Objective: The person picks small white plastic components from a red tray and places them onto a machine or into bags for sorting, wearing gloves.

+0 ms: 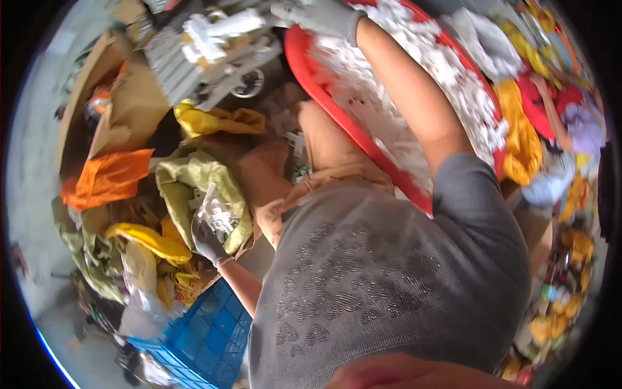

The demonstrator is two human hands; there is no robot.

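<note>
My left hand (pixel 207 242), in a grey glove, reaches into the mouth of an olive woven sack (pixel 184 174). Its fingers are closed around a narrow white plastic piece (pixel 210 194), above several similar small pieces (pixel 223 219) inside the sack. Stretched far forward, my right hand (pixel 330 19) wears a grey glove too and is at the top edge of the view. Its fingers are extended to the left, with nothing clearly seen in them. Beside that hand lies a long red tub (pixel 299 58), heaped with white plastic pieces (pixel 405 97).
A grey slatted stand (pixel 172 65) with a handwheel (pixel 249 83) carries white parts. An open cardboard box (pixel 133 97), orange (pixel 110 178) and yellow sacks (pixel 217 120) lie left. A blue crate (pixel 201 334) stands near me. At far right, another person's arm (pixel 554 117) shows.
</note>
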